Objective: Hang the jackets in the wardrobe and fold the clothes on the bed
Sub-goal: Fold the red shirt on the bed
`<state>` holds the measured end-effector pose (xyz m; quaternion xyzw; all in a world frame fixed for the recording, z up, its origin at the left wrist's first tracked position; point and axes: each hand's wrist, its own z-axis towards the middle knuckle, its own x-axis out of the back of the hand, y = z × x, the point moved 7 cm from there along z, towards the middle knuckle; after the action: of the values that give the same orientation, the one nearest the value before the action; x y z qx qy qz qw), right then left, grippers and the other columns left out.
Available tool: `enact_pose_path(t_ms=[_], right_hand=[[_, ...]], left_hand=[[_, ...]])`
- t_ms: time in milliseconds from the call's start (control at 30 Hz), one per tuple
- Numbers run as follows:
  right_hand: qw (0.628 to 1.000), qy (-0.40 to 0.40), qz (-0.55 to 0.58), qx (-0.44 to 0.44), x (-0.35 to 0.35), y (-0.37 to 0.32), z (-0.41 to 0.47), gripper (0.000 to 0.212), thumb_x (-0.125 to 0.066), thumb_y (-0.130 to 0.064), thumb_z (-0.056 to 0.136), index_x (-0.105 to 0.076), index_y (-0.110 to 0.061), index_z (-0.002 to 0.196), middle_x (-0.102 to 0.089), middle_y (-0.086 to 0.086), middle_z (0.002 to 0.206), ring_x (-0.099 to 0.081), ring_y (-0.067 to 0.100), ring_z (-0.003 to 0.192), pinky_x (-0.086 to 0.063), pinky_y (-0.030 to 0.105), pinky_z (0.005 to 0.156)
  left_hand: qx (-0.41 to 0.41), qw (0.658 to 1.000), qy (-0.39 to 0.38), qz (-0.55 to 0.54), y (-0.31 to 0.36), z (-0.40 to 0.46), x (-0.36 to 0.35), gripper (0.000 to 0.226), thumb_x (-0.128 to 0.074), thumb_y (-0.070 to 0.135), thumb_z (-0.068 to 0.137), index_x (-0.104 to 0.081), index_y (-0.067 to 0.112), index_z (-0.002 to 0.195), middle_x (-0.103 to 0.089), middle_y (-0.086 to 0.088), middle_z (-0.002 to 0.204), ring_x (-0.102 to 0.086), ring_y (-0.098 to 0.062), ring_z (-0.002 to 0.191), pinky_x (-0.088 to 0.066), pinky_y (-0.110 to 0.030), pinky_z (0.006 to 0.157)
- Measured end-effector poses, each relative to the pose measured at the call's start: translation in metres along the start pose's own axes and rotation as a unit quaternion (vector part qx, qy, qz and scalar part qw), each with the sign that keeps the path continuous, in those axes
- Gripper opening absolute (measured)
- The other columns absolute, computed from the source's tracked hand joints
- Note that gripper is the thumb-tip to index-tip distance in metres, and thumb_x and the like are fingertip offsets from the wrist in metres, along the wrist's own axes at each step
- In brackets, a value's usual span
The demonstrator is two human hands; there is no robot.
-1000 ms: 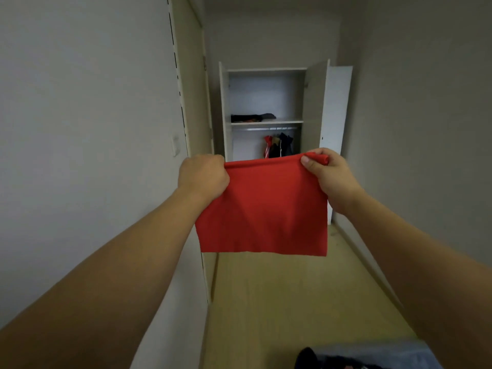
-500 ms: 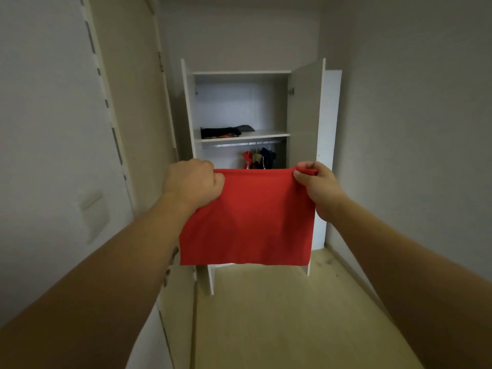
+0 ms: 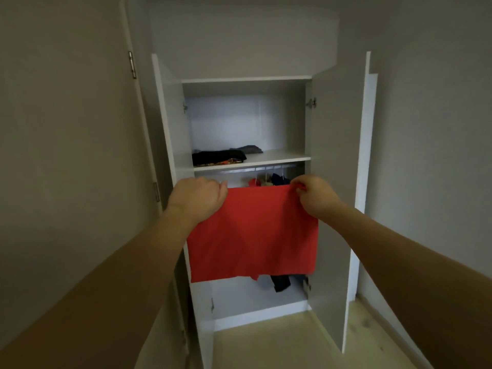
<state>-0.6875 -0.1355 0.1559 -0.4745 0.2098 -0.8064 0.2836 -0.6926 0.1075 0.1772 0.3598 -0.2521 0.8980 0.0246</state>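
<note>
Both hands, left (image 3: 198, 198) and right (image 3: 314, 195), pinch the top corners of a folded red cloth (image 3: 253, 235) before the open wardrobe (image 3: 332, 182). Folded clothes (image 3: 218, 157) lie on its shelf (image 3: 279, 158), jackets (image 3: 269, 181) hang below; this piece looks unshelved.

The person has walked up close to the open wardrobe (image 3: 247, 158).

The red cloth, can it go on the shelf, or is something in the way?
Nothing visible blocks it. Both wardrobe doors stand open, and the left hand and right hand hold the red cloth just below the shelf. The dark folded clothes sit on its left side; the right side looks free.
</note>
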Motion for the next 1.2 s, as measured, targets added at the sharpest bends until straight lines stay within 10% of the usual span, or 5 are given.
enact_pose_path(t_ms=[467,700,967,1067,1200], right_hand=[[0.984,0.148,0.095,-0.038,-0.096,0.121,0.386,0.028,-0.047,0.003,0.09,-0.067,-0.016,0.092,-0.067,0.009,0.098,-0.059,0.02,0.084,-0.043,0.025,0.07],[0.98,0.19,0.02,-0.054,-0.089,0.198,0.575,0.033,-0.046,0.001,0.084,-0.072,-0.01,0.102,-0.069,0.015,0.109,-0.063,0.032,0.102,-0.049,0.03,0.084],[0.99,0.054,-0.122,0.033,-0.124,0.228,0.841,0.032,-0.049,-0.003,0.087,-0.072,-0.005,0.109,-0.068,0.015,0.116,-0.063,0.031,0.107,-0.052,0.034,0.092],[0.984,0.002,-0.158,0.078,-0.178,0.225,0.922,0.032,-0.051,-0.002,0.087,-0.071,-0.011,0.111,-0.065,0.011,0.122,-0.061,0.028,0.111,-0.049,0.037,0.097],[0.968,-0.085,-0.174,0.157,-0.304,0.248,0.958,0.05,-0.055,-0.019,0.093,-0.047,-0.023,0.142,-0.04,0.006,0.151,-0.038,0.025,0.138,-0.027,0.042,0.115]], left_hand=[[0.045,0.996,0.032,-0.074,-0.078,0.322,-0.291,0.053,-0.028,0.038,0.106,-0.063,0.009,0.078,-0.067,-0.012,0.081,-0.054,-0.025,0.063,-0.035,-0.032,0.056],[0.072,0.95,-0.111,-0.282,-0.058,0.485,-0.407,0.074,-0.021,0.076,0.091,-0.06,0.018,0.064,-0.059,0.001,0.07,-0.056,-0.014,0.064,-0.042,-0.03,0.062],[0.225,0.76,-0.166,-0.587,-0.042,0.635,-0.552,0.042,-0.045,0.039,0.101,-0.07,0.006,0.11,-0.072,-0.015,0.109,-0.069,-0.026,0.089,-0.054,-0.034,0.083],[0.315,0.768,-0.173,-0.53,-0.051,0.664,-0.612,0.044,-0.037,0.027,0.106,-0.054,-0.004,0.133,-0.057,-0.02,0.134,-0.056,-0.034,0.122,-0.046,-0.034,0.099],[0.285,0.803,-0.395,-0.344,-0.035,0.65,-0.688,0.041,-0.031,0.015,0.107,-0.043,-0.005,0.142,-0.041,-0.019,0.15,-0.042,-0.032,0.137,-0.031,-0.032,0.11]])
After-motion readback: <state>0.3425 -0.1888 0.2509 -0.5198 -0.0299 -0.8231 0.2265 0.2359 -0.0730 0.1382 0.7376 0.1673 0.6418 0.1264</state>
